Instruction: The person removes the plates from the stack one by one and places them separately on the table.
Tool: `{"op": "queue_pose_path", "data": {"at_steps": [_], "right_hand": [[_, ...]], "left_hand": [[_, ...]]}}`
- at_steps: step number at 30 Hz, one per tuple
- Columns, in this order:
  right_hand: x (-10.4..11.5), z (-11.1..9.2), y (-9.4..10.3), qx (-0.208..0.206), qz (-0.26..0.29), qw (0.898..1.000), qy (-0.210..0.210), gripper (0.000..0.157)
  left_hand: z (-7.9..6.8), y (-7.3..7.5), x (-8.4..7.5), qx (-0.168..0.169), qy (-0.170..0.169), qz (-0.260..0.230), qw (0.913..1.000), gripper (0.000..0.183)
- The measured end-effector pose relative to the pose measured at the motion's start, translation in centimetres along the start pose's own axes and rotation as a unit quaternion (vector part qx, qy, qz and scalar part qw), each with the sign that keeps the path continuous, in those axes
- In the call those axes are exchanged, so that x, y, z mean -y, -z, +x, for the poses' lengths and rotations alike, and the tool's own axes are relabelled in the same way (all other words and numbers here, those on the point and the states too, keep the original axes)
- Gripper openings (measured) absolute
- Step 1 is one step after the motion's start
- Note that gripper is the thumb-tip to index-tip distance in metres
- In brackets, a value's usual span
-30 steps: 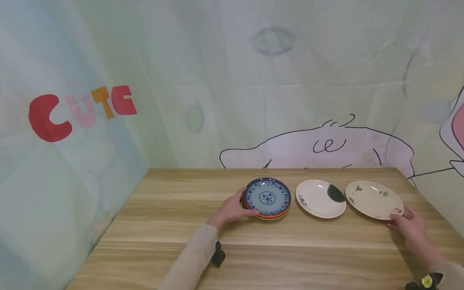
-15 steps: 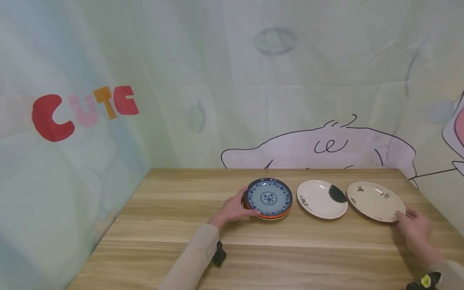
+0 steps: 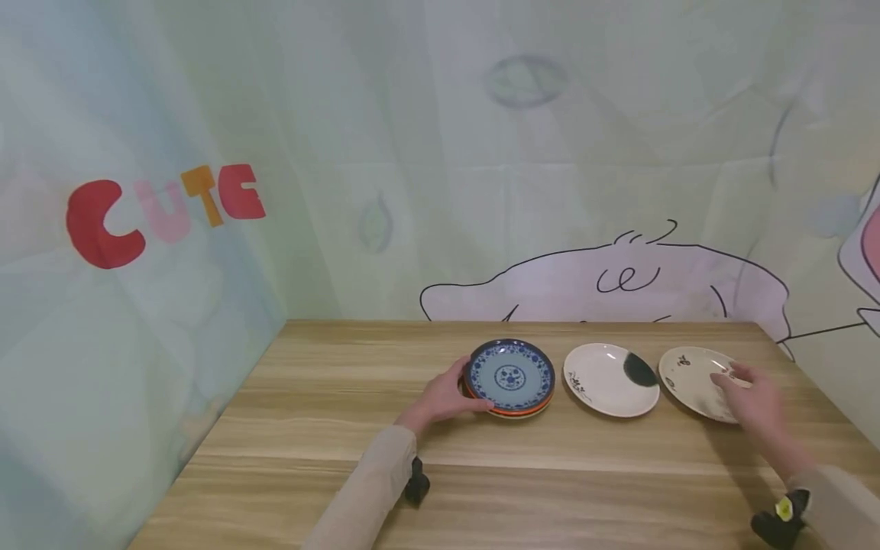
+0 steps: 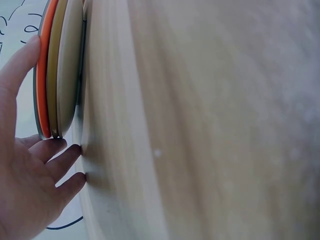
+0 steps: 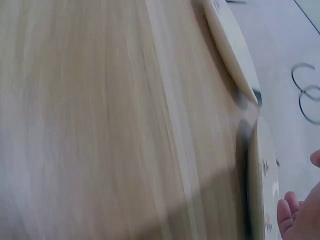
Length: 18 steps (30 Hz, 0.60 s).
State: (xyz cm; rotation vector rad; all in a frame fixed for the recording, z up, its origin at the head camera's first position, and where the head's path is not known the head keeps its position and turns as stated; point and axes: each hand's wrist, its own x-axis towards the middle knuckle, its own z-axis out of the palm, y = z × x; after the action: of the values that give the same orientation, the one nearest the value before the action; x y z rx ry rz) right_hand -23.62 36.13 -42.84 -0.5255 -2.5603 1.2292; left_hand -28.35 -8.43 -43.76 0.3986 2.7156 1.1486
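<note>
A stack of round plates [image 3: 510,374] sits left of the other dishes, with a blue floral plate on top. My left hand [image 3: 443,395] holds its left side, thumb along the front rim. In the left wrist view orange, brown and cream edges show in the stack [image 4: 67,85], and the lower fingertips [image 4: 75,181] reach the table. To the right, a cream oval plate [image 3: 690,386] with small printed motifs lies flat. Above its right part hovers my right hand [image 3: 756,401], fingers loosely bent, nothing gripped; the right wrist view shows the hand [image 5: 302,217] apart from the plate.
A white plate [image 3: 601,382] with a dark green patch lies between the stack and the oval plate. All of them rest near the back edge of a wooden table [image 3: 481,473]. A printed curtain [image 3: 344,191] hangs behind and on the left.
My right hand has let go of the oval plate's right rim and moved left and up over it. The left hand stays at the stack; the plates keep their places.
</note>
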Motion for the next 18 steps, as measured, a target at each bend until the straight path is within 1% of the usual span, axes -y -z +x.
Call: {"op": "queue_pose_path", "data": {"at_steps": [3, 4, 5, 6, 10, 11, 13, 16, 18], "right_hand": [[0.9, -0.2, -1.3, 0.006, -0.006, 1.000, 0.022, 0.057], [1.3, -0.4, -1.7, 0.008, -0.007, 1.000, 0.027, 0.057], [2.3, -0.9, -2.0, 0.011, -0.004, 0.999, 0.031, 0.054], [2.6, -1.0, -2.4, 0.009, -0.001, 0.999, 0.040, 0.052], [3.9, -1.5, -3.9, 0.046, 0.037, 0.996, 0.072, 0.052], [4.3, -1.7, -4.3, 0.057, 0.044, 0.994, 0.079, 0.053], [5.2, -2.1, -4.9, 0.096, 0.070, 0.989, 0.086, 0.057], [6.7, -2.7, -5.9, 0.159, 0.095, 0.979, 0.087, 0.064], [7.5, -3.1, -6.6, 0.192, 0.103, 0.972, 0.088, 0.068]], "left_hand": [[0.1, 0.0, 0.0, -0.001, 0.001, -0.001, 1.0000, 0.098], [0.1, 0.0, 0.1, -0.001, 0.001, 0.001, 1.0000, 0.098], [0.2, -0.1, 0.1, -0.001, 0.001, 0.000, 1.0000, 0.098], [0.3, -0.1, 0.2, -0.001, 0.001, 0.000, 1.0000, 0.098], [0.3, -0.2, 0.3, -0.001, -0.001, -0.002, 1.0000, 0.097], [0.3, -0.2, 0.3, 0.000, -0.002, -0.002, 1.0000, 0.097], [0.3, -0.2, 0.3, 0.001, -0.001, -0.001, 1.0000, 0.097], [0.3, -0.2, 0.3, 0.001, 0.004, -0.003, 1.0000, 0.098], [0.3, -0.2, 0.3, 0.002, 0.007, -0.005, 1.0000, 0.099]]}}
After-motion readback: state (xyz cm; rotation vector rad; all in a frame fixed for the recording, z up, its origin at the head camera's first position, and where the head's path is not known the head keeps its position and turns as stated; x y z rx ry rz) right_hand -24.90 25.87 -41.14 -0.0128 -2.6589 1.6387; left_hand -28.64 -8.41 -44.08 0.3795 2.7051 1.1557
